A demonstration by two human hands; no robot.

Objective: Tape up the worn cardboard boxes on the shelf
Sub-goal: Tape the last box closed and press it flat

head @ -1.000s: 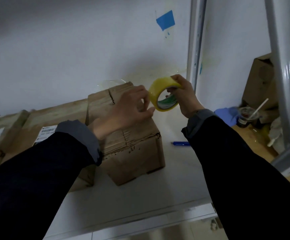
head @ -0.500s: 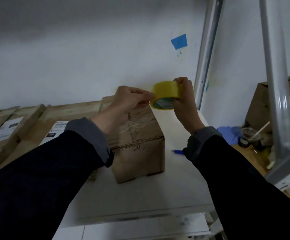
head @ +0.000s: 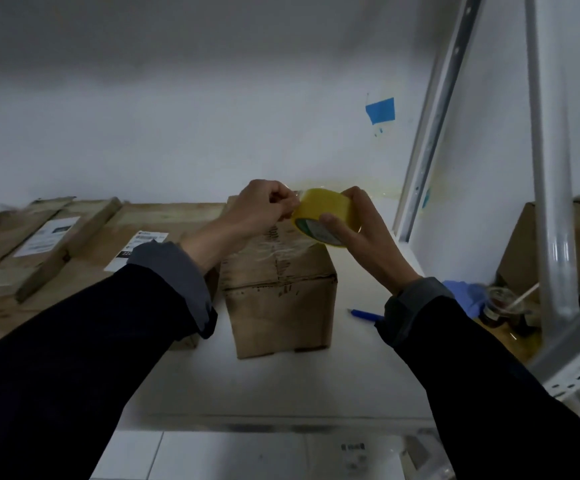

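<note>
A worn brown cardboard box [head: 281,299] stands upright on the white shelf [head: 281,386], with clear tape strips across its creased top. Above its far end my right hand [head: 361,233] grips a yellow tape roll [head: 326,216], thumb through the core. My left hand [head: 264,209] pinches the loose tape end at the roll's left edge, fingers curled. Flat cardboard boxes [head: 84,244] with white labels lie to the left against the wall.
A blue pen [head: 366,315] lies on the shelf right of the box. White shelf uprights [head: 430,140] rise on the right. Beyond them are a blue glove [head: 465,296], a plastic cup with a straw [head: 503,303] and another brown box [head: 538,244].
Both hands rose slightly and stayed together at the roll; my left fingers moved from the box top to the tape end. The view shifted, so the box sits more central.
</note>
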